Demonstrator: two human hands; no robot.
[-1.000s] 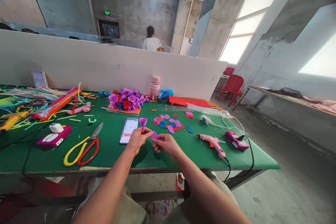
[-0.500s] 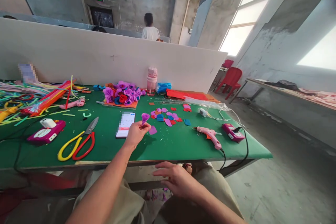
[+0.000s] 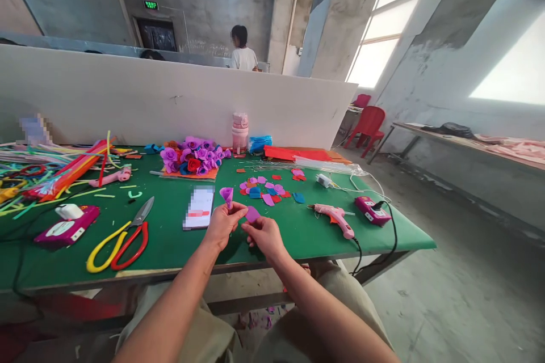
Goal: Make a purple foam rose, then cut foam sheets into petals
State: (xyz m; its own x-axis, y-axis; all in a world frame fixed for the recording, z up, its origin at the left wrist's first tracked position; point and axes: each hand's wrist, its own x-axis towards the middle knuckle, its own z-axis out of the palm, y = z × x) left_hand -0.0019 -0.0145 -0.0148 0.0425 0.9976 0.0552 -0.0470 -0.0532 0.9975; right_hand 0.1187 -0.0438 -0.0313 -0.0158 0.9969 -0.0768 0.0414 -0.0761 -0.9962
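My left hand (image 3: pixel 222 228) is closed on a purple flower bud (image 3: pixel 226 195), a cone of rolled crepe-like petals held upright above the fist. A loose purple petal (image 3: pixel 252 214) spans the gap between my two hands. My left fingertips touch one edge of it, and my right hand (image 3: pixel 267 236) pinches at the other, though its fingertips are partly hidden. Just beyond lies a scatter of purple, red and blue petals (image 3: pixel 268 199) on the green tabletop. A phone (image 3: pixel 199 208) lies left of the flower.
Finished purple and red flowers (image 3: pixel 193 156) are heaped at the back, near a pink bottle (image 3: pixel 239 135). A pink glue gun (image 3: pixel 336 218) rests on the right, its cord running to a magenta power box (image 3: pixel 372 211). Large scissors (image 3: pixel 128 232) and bundled coloured stems (image 3: pixel 68 170) occupy the left.
My right hand has risen from below the table edge to the petal beside my left hand. My left hand keeps its hold on the flower. The view has shifted slightly.
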